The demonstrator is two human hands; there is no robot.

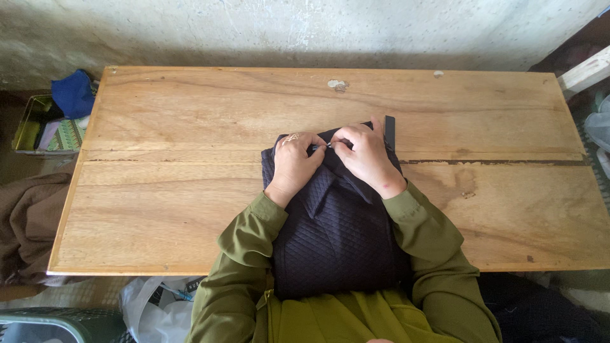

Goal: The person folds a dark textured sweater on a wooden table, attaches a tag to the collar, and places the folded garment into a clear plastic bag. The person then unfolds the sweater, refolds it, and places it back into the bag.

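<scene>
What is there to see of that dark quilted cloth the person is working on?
The dark quilted garment is navy or near black, stitched in a small diamond pattern, and looks padded. It lies lengthwise from the person's lap up onto the wooden table, its top end bunched. A collar-like flap folds back near the middle. The left hand and right hand both rest on its upper end, pinching something small and pale between their fingertips. A flat dark strip lies beside it.

2 hands (330, 159), 1 dark quilted garment (337, 235), 1 wooden table (190, 127), 1 box of cloths (38, 127).
</scene>
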